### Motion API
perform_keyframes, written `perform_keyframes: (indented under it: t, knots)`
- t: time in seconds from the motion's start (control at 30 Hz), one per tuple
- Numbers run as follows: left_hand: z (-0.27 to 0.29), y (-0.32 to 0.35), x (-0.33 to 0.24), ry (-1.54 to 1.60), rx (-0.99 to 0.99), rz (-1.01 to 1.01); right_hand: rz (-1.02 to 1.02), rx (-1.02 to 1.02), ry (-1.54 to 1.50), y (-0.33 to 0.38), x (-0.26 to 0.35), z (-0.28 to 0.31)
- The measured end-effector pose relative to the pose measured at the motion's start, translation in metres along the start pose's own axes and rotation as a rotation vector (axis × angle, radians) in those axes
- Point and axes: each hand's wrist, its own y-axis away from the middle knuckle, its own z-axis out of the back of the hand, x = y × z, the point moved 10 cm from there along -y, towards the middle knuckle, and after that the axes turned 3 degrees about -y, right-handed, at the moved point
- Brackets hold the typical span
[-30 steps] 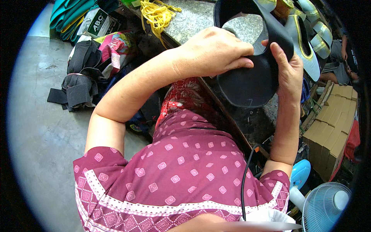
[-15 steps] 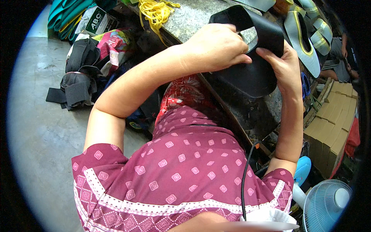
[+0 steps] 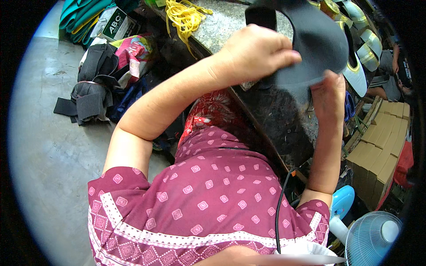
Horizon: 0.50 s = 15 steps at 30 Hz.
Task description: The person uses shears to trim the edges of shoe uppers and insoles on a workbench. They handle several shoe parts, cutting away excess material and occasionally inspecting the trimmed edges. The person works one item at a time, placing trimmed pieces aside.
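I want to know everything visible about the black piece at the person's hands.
The black piece looks like thin leather or similar sheet, smooth and dull, blurred. It has a broad rounded panel and an opening, with a darker strip on the opening's left. It is held above the worktop. The left hand pinches it near the opening; the right hand is at its lower edge, its grip unclear.

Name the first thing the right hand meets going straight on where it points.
Likely the black shoe upper: its lower edge sits just ahead of the right hand; motion blur hides whether they touch.
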Motion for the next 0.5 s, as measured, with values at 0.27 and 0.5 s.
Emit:
perform_keyframes:
  t: [0.27,0.5]
  knots:
    - [-0.018,0.015,-0.005,-0.283,0.215,-0.146,0.166,-0.184,0.103,-0.013,0.020,0.047]
    - [-0.020,0.004,-0.015,-0.456,0.244,-0.272,0.953,0.104,1.181,0.015,0.076,-0.037]
